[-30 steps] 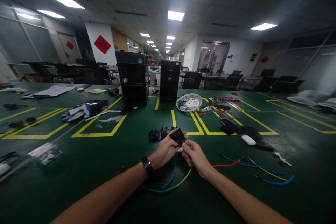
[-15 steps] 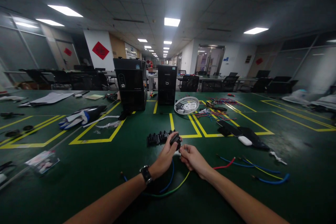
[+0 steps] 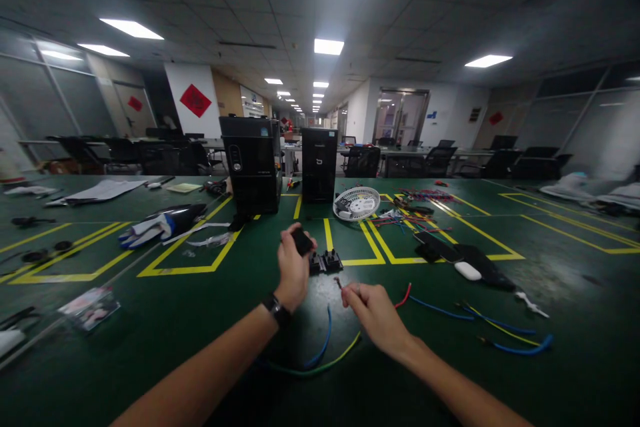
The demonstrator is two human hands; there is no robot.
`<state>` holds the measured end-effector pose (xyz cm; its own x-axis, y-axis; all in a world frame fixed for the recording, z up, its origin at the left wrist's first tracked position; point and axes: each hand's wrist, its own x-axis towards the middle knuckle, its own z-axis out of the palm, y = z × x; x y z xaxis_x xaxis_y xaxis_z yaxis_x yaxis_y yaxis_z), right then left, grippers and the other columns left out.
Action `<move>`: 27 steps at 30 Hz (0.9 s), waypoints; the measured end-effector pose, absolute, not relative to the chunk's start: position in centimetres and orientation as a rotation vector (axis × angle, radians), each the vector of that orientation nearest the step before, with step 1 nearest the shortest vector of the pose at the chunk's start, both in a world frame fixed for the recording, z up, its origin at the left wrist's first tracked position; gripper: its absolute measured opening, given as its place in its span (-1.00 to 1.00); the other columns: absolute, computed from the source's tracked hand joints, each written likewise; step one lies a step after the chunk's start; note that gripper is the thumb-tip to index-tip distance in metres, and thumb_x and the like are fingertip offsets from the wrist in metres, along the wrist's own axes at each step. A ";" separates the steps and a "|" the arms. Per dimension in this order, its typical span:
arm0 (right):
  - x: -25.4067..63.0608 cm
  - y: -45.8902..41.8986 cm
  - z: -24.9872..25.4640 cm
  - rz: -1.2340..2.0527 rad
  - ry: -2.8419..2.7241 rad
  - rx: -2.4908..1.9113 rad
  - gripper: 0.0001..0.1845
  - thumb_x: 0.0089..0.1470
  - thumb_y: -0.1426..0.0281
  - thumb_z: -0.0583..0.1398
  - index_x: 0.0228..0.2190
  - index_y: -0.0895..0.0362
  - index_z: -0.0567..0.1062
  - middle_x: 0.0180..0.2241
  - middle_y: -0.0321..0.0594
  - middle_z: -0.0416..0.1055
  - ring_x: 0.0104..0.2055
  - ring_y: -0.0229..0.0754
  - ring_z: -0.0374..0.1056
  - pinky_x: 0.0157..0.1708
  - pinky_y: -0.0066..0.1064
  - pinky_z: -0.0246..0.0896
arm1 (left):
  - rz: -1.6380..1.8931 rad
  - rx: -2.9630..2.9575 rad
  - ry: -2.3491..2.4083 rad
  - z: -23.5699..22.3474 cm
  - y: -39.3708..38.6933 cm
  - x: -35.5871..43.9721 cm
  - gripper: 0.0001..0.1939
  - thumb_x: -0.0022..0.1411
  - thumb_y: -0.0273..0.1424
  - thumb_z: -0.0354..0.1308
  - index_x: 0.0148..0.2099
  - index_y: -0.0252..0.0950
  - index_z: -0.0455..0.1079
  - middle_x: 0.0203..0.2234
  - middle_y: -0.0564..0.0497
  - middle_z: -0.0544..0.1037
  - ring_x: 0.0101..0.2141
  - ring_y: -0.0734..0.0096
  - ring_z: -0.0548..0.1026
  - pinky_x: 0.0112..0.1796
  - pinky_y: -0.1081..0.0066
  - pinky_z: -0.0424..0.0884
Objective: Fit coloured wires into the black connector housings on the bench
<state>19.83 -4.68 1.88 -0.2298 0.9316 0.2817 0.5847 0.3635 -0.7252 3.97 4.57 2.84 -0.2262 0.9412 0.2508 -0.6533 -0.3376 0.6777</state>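
Note:
My left hand point(image 3: 294, 267), with a dark watch on its wrist, is closed around a small black plastic block point(image 3: 301, 240), raised over the table. Lower and to the right, my right hand point(image 3: 375, 313) pinches a red cable point(image 3: 404, 295) near its metal tip point(image 3: 338, 282); the middle of the cable is hidden behind the hand. The metal tip is apart from the block. Just beyond my hands sits a row of black plastic parts point(image 3: 327, 261), partly covered by my left hand. A blue cable point(image 3: 326, 340) and a green-yellow cable point(image 3: 340, 361) lie between my forearms.
More blue and yellow cables point(image 3: 505, 330) lie at right, near a white case point(image 3: 467, 271) and a dark phone point(image 3: 437, 246). Farther back are a white basket point(image 3: 370, 203), thin wires point(image 3: 430, 195) and two black computer towers point(image 3: 253, 167). A glove point(image 3: 150, 228) lies left.
My hands have separated. The left has moved up and left with the black block, while the right stays low, the red cable's metal tip now showing clear of the block.

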 end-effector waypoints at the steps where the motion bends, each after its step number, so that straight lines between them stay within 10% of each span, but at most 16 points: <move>1: 19.4 -4.7 1.1 0.598 -2.000 -1.318 -0.59 0.28 0.29 0.00 -0.50 0.16 0.48 -0.58 -0.33 0.31 -0.49 -0.27 0.26 -0.44 -0.48 0.03 | 1.869 0.685 0.573 3.7 5.5 3.1 -0.58 0.32 -0.05 -0.08 -0.05 -0.29 0.28 -0.47 0.05 0.44 -0.51 0.48 0.46 -0.41 0.44 0.35; 8: 17.5 -5.0 0.2 0.342 -2.335 -1.099 -0.76 0.24 0.34 0.09 -0.12 0.01 0.51 -0.14 -0.15 0.45 -0.05 -0.05 0.31 -0.06 -0.23 0.15 | 1.525 1.028 0.721 2.8 5.0 2.3 -0.58 0.28 0.00 -0.06 -0.05 -0.24 0.23 -0.40 -0.01 0.56 -0.38 0.36 0.53 -0.43 0.45 0.36; 14: 19.8 -3.8 1.1 0.195 -2.021 -1.131 -0.32 0.10 0.37 0.23 0.21 0.01 0.14 0.23 -0.06 0.10 0.25 0.03 0.02 0.19 -0.03 -0.03 | 1.203 1.020 0.676 -0.9 2.7 6.1 -0.64 0.23 -0.07 0.07 -0.13 -0.25 0.27 -0.31 0.00 0.51 -0.29 0.37 0.49 -0.30 0.40 0.38; 27: 24.9 7.0 0.9 0.137 -2.242 -1.443 -0.43 -0.20 0.42 0.43 -0.08 0.18 0.48 -0.14 -0.02 0.46 -0.03 0.08 0.29 -0.03 -0.17 0.13 | 0.722 2.524 1.310 2.2 7.8 -2.3 -0.36 0.11 -0.12 0.21 0.21 -0.15 0.22 0.10 -0.17 0.28 0.06 -0.03 0.21 0.07 0.06 0.11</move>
